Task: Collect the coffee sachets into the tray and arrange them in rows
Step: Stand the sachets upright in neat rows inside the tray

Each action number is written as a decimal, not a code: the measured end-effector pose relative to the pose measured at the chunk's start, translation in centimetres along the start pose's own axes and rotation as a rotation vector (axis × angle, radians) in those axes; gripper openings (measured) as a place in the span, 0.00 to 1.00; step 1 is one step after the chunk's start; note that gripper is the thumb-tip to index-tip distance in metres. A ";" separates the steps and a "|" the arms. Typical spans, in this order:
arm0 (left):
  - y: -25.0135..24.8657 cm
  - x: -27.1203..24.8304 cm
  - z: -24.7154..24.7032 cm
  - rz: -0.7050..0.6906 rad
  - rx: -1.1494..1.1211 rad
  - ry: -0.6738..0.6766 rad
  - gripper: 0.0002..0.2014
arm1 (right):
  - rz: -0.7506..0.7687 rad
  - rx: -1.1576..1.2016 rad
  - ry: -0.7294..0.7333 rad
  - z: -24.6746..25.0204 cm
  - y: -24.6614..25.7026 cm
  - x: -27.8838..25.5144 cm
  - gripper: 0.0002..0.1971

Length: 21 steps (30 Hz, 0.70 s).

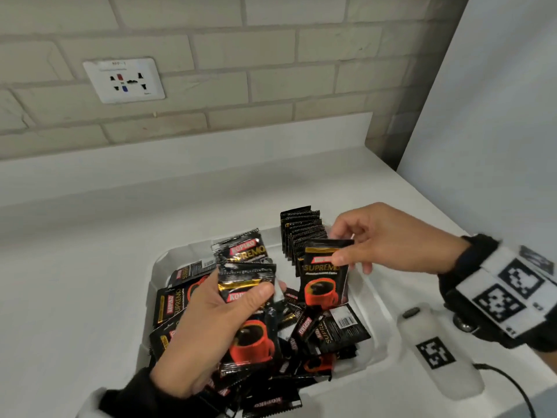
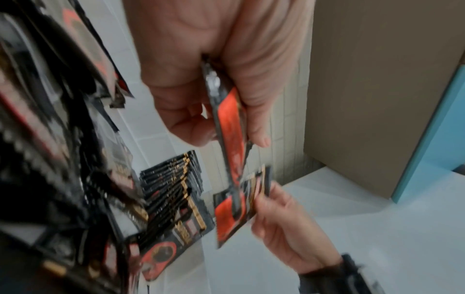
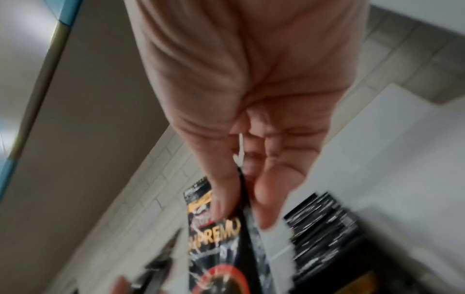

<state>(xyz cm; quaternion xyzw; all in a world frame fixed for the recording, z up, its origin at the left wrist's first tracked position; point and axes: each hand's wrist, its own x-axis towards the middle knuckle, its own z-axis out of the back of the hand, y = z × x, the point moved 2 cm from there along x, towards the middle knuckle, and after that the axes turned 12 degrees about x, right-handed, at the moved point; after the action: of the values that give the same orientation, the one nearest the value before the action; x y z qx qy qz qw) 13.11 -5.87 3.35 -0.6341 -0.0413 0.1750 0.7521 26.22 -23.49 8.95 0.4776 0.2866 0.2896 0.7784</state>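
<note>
A white tray point(image 1: 156, 267) on the counter holds a jumble of black coffee sachets point(image 1: 337, 330) with red cups printed on them. At the tray's far right corner several sachets stand upright in a row point(image 1: 301, 230). My left hand point(image 1: 211, 324) grips a small stack of sachets point(image 1: 250, 342) above the pile, thumb across the top one; the stack point(image 2: 231, 123) shows edge-on in the left wrist view. My right hand point(image 1: 370, 236) pinches one sachet point(image 1: 324, 276) by its top edge, hanging just in front of the row, and the same sachet point(image 3: 216, 234) shows in the right wrist view.
A white bottle-shaped device point(image 1: 434, 351) with a black-and-white marker lies on the counter right of the tray, a black cable point(image 1: 512, 381) trailing from it. A tiled wall with a power socket point(image 1: 123, 79) rises behind. A white panel point(image 1: 488, 116) stands at the right.
</note>
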 end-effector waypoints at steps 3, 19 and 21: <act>0.2 0.1 1.0 0.015 -0.031 -0.032 0.47 | -0.054 -0.215 0.012 1.0 -1.4 0.1 0.11; -0.5 -0.5 1.3 -0.010 -0.049 0.002 0.43 | 0.019 -0.858 0.090 -2.2 -4.0 1.3 0.19; -0.4 -0.4 1.2 -0.008 -0.060 0.004 0.44 | 0.011 -0.888 0.085 -2.2 -4.0 1.3 0.18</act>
<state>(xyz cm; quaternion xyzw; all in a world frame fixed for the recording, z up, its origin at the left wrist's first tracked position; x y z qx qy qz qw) 12.45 -4.88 4.01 -0.6564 -0.0475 0.1692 0.7336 26.16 -22.80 4.24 0.0862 0.1638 0.4082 0.8939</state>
